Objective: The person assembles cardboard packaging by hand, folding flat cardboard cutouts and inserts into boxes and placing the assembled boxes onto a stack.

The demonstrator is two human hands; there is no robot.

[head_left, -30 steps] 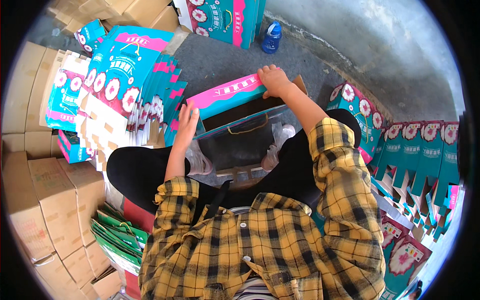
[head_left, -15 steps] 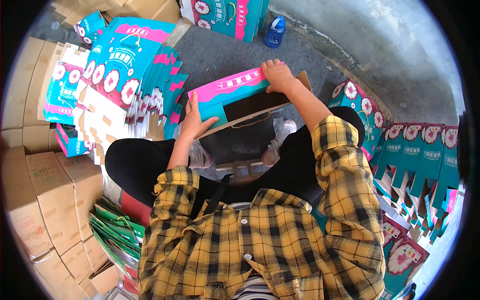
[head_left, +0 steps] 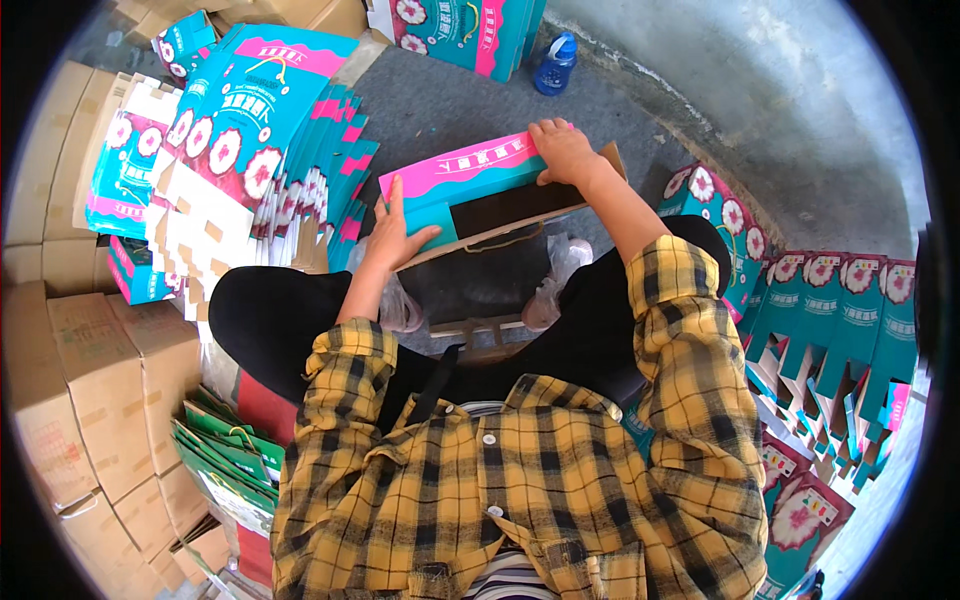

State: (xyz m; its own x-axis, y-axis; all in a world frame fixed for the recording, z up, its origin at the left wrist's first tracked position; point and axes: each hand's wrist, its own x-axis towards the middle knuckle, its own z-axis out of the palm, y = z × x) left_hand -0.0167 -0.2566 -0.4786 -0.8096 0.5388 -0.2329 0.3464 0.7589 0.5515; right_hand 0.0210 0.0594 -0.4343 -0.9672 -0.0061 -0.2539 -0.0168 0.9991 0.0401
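In front of my knees I hold a pink and teal cardboard gift box (head_left: 490, 183), its long open side facing me and its inside dark. My left hand (head_left: 391, 235) grips the left end, fingers along the outside and thumb over a teal end flap (head_left: 432, 222). Over the far right corner curls my right hand (head_left: 562, 150), its thumb on the near side of the pink panel. A brown flap (head_left: 612, 158) stands out at the right end. A yellow cord handle (head_left: 506, 239) hangs along the box's near edge.
Flat teal boxes (head_left: 240, 110) lean in a thick stack at the left, beside brown cartons (head_left: 105, 385). Green folded boxes (head_left: 235, 450) lie below them. Several teal boxes (head_left: 815, 310) stand in a row at the right. A blue bottle (head_left: 555, 67) stands by the wall.
Both hands keep the same grip, and the box stays nearly where it was. The whole view has shifted only slightly.
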